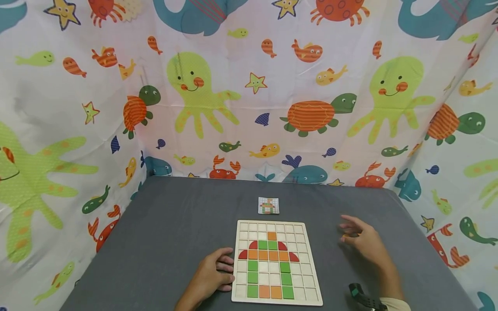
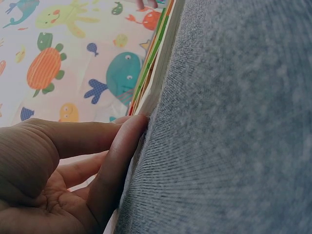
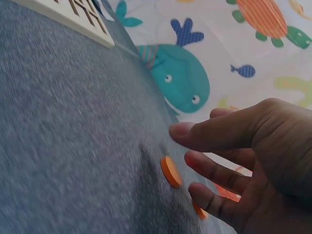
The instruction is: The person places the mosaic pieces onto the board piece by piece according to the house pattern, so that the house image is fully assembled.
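A white gridded board [image 1: 308, 276] lies on the grey cloth, holding green, orange and lighter orange squares and red rounded pieces. My left hand [image 1: 212, 273] rests beside its left edge, the fingertips touching the rim; in the left wrist view the board [image 2: 157, 87] shows edge-on against those fingertips. Off to the right of the board, my right hand [image 1: 367, 242] hovers low over the cloth with loosely bent, spread fingers. Under it, in the right wrist view, lie an orange piece [image 3: 170, 171] and a second orange piece [image 3: 199, 210], partly hidden by a finger.
Behind the board lies a small printed card [image 1: 268, 206] with a coloured grid pattern. A curtain [image 1: 233, 99] with sea animals hangs along the table's back and sides. There is a dark band [image 1: 363, 296] at the right wrist.
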Available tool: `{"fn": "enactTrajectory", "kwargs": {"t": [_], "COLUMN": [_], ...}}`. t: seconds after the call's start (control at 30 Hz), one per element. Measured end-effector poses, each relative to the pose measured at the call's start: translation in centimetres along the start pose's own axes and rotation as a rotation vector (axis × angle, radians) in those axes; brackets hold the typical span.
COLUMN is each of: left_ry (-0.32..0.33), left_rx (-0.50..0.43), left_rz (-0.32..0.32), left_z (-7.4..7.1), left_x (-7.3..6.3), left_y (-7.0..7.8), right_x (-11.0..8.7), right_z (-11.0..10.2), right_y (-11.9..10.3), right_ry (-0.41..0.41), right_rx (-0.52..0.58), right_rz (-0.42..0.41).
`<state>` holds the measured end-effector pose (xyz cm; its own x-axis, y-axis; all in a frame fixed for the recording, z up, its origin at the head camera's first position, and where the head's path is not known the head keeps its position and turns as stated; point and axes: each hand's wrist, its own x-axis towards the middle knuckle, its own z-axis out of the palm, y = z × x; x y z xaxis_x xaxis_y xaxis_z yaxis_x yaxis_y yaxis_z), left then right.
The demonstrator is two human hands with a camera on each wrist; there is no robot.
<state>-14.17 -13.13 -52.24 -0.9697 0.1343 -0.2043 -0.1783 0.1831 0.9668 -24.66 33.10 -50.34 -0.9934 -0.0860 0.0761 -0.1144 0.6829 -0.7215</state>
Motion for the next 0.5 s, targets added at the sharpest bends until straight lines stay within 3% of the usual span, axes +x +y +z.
{"fn": "enactTrajectory", "kwargs": {"t": [0.17, 0.5], "left_ry": [0.005, 0.002], "left_rx": [0.008, 0.012], "left_rz": [-0.008, -0.012], "left_z": [0.0, -0.1], "left_x": [0.1, 0.1], "left_y": [0.0, 0.0], "right_x": [-0.1, -0.2], "right_z": [-0.6, -0.7], "right_y": [0.8, 1.4], "right_ry": [-0.020, -0.012], "right_rx": [-0.032, -0.100], "right_rz": [0.051, 0.067]}}
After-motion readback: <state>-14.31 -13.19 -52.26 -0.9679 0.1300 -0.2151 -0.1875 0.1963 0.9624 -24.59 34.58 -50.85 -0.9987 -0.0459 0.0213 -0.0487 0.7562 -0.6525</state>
